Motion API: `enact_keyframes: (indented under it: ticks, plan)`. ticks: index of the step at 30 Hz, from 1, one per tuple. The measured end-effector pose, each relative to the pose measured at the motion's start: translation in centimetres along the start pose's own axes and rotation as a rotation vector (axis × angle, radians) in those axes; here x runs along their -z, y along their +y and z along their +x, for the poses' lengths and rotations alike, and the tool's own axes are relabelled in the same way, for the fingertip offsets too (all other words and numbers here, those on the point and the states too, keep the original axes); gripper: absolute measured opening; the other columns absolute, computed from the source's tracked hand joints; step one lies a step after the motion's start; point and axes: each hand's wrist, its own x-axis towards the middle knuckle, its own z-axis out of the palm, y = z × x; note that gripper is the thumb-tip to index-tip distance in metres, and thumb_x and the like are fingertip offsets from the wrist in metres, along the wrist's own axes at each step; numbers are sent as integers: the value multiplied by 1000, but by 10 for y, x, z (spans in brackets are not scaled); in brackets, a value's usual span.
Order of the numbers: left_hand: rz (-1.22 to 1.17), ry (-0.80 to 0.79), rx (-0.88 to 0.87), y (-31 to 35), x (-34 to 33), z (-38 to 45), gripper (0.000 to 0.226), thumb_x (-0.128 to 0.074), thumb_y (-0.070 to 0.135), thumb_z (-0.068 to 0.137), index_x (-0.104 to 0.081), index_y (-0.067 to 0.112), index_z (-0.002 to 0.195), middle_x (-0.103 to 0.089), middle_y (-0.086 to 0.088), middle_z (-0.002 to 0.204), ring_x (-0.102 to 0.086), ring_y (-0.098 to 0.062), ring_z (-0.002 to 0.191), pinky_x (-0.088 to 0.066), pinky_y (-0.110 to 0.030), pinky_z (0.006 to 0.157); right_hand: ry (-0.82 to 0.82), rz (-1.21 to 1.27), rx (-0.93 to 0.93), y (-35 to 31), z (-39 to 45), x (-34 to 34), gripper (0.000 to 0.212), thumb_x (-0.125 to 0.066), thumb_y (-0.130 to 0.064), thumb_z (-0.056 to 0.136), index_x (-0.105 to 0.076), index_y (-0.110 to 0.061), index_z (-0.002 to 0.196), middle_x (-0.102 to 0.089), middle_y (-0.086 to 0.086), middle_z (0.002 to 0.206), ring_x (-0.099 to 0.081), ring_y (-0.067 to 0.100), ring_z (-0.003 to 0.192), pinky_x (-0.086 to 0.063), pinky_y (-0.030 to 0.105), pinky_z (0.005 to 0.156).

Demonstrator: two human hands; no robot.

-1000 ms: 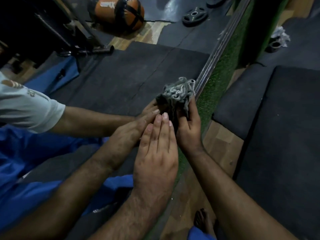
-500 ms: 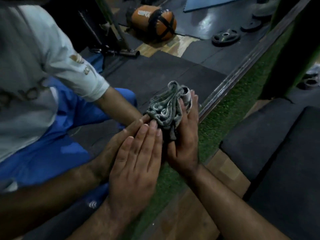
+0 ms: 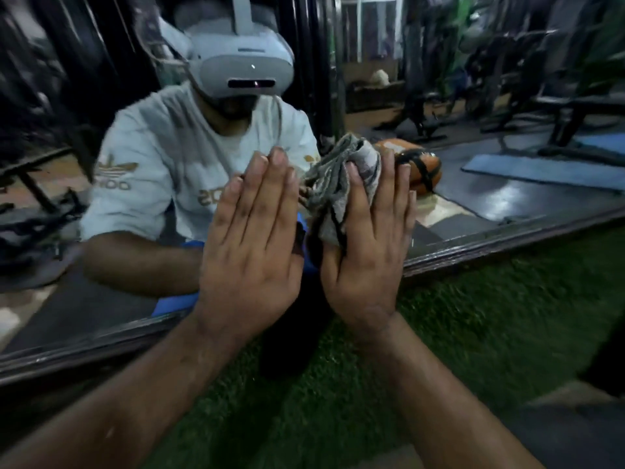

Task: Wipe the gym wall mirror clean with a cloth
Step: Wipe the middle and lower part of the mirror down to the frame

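Fingers straight, left hand (image 3: 250,252) lies flat on mirror (image 3: 507,184); right hand (image 3: 367,252) presses cloth (image 3: 341,174).

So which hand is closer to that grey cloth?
Right. The right hand presses the cloth against the mirror, fingers over it. The left hand lies flat on the glass just beside it.
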Motion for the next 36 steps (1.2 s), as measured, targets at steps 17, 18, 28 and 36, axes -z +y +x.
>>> enact_keyframes:
  ticks: [17,18,28,36]
  plan:
    - [-22,111,264,18,-5,9,53,-41,17,105,-34,-8,151,-29,-24,160,-24,-37,151,-18,-52,124,-61,-23,302,33,46,17,68,-67,-19,92,-45,-12,157,-28,21,167,-16,37,159,-7,52,129]
    - [-47,121,279,20,-4,10,52,-40,15,104,-35,-8,151,-29,-23,161,-24,-37,152,-19,-53,124,-107,-43,395,38,42,21,68,-63,-17,91,-46,-14,157,-28,19,168,-18,36,159,-9,52,129]
    - [-102,209,493,52,-11,29,64,-46,15,93,-34,-7,152,-28,-23,161,-21,-36,153,-17,-57,123,-66,-28,393,38,73,32,68,-65,-19,93,-43,-10,157,-28,22,167,-17,39,159,-9,55,130]
    - [-136,177,584,71,-9,36,67,-52,19,100,-24,-4,156,-15,-21,166,-7,-34,156,-3,-47,127,-86,-141,517,78,92,56,71,-72,-14,93,-44,-12,157,-31,20,167,-21,37,159,-13,54,129]
